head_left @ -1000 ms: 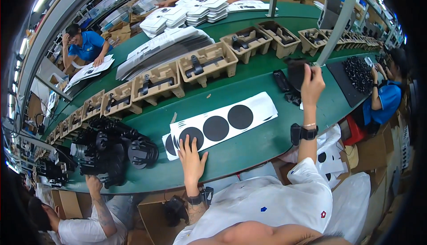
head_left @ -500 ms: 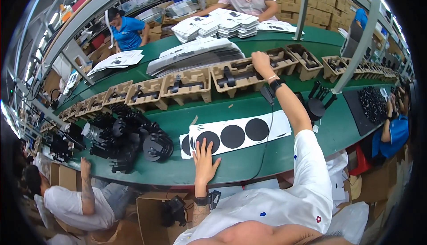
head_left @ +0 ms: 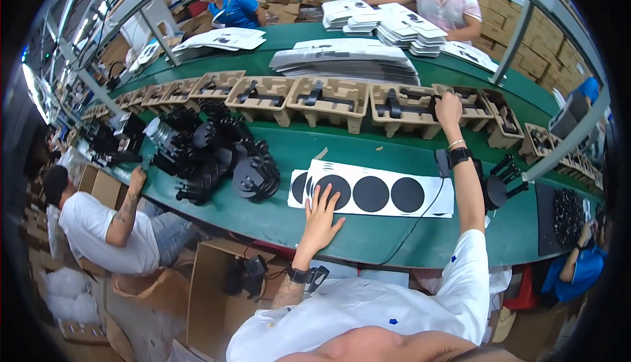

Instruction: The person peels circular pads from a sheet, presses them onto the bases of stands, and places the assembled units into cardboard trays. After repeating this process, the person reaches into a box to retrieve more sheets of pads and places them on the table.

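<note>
My left hand (head_left: pixel 321 222) lies flat, fingers spread, over the left part of a white sheet of round black stickers (head_left: pixel 407 194). A similar sheet shows partly underneath. My right arm stretches to the row of trays, where my right hand (head_left: pixel 449 109) is curled at the right end of a brown moulded pulp tray (head_left: pixel 384 120). Something dark shows beside its fingertips; what they grip is hidden. Black parts lie in that tray, including an upright bracket (head_left: pixel 393 104). Another pulp tray (head_left: pixel 476 117) adjoins it on the right.
Black pronged bases (head_left: pixel 256 176) are heaped on the green bench at left; another base (head_left: pixel 496 188) stands right of my forearm. A cable (head_left: pixel 420 227) hangs from my right wrist. Metal posts (head_left: pixel 568 140) rise nearby. Co-workers sit left (head_left: pixel 108 227), right and opposite, near stacked printed sheets (head_left: pixel 407 30).
The view has shifted, so the bench and trays appear farther right. My right hand remains at the same tray, its fingers lower at the tray's end. My left hand stays on the sticker sheet.
</note>
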A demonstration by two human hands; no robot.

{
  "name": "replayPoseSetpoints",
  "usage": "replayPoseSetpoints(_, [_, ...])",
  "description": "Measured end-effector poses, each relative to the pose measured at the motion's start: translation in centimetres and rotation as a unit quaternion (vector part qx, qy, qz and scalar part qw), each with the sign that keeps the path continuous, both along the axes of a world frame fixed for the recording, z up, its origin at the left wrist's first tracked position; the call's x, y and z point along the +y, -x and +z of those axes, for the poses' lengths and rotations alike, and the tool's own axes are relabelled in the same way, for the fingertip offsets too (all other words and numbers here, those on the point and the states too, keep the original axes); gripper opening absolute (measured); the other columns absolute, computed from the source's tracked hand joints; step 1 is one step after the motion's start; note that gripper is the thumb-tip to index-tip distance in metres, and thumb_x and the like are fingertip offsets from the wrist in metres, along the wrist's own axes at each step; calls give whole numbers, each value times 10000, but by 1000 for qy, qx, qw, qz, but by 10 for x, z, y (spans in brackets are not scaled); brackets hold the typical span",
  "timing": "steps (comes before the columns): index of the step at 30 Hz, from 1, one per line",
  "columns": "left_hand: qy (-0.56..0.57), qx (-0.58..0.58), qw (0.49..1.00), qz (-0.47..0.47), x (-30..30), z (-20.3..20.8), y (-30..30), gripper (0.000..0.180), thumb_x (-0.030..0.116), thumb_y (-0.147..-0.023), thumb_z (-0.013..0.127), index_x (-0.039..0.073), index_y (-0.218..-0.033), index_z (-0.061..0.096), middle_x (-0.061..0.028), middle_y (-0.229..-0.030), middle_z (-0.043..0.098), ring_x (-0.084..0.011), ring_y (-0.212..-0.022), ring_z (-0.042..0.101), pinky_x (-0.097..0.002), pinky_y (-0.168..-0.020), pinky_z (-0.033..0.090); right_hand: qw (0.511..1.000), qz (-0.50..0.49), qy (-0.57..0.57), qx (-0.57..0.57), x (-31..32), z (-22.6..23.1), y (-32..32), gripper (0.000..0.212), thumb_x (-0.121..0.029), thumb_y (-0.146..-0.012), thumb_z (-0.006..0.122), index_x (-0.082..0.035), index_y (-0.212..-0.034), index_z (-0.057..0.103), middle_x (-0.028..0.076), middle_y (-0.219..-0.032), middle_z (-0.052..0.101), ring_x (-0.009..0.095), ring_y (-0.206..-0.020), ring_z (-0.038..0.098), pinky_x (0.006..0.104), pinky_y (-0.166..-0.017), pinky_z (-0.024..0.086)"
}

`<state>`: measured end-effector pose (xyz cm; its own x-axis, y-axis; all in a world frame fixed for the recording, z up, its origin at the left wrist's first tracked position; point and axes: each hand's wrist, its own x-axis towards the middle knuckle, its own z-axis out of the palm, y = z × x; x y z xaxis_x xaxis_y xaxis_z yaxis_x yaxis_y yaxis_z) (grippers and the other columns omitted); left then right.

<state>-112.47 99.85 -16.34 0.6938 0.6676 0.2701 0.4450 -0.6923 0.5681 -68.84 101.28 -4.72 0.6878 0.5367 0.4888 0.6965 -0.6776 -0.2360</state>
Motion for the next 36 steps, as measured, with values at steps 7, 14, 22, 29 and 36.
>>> replayPoseSetpoints(7, [-147,-317,888,300,40,20,70,296,-49,-698,559,13,-987,573,-143,-1065,561,-315,-1020,528,-408,-923,395,988,75,33,-132,-19,-17,11,636,-504,-732,659,-1,-1117,600,200,-1271,452,367,-1248,336,555,-1002,290])
replayPoseSetpoints(14, [-20,-78,993,82,172,23,153,666,26,-587,700,87,-1226,522,-135,-1241,515,-329,-1183,433,-384,-986,360,974,73,157,-145,-26,-36,23,826,-635,-666,647,-4,-1190,549,179,-1406,323,349,-1334,224,658,-1006,194])
replayPoseSetpoints(22, [-107,163,981,-18,228,36,142,833,99,-549,789,130,-1313,459,-145,-1300,485,-333,-1230,405,-378,-1000,357,955,37,264,-127,-41,-12,39,882,-562,-637,714,-40,-1297,447,196,-1448,242,382,-1365,146,689,-1003,154])
replayPoseSetpoints(29, [105,-27,994,-32,246,29,159,912,134,-547,791,68,-1356,375,-177,-1257,503,-318,-1111,516,-375,-937,427,937,345,-39,-26,-96,-54,148,469,28,-683,539,-45,-1146,546,134,-1191,470,335,-1151,397,501,-956,341])
replayPoseSetpoints(36, [295,-476,819,-128,165,108,152,791,358,-704,616,141,-1402,313,-225,-1272,476,-340,-1127,515,-430,-854,503,904,409,-61,106,-109,-66,222,387,89,-698,493,-9,-1063,575,151,-1059,543,330,-1031,492,396,-913,421])
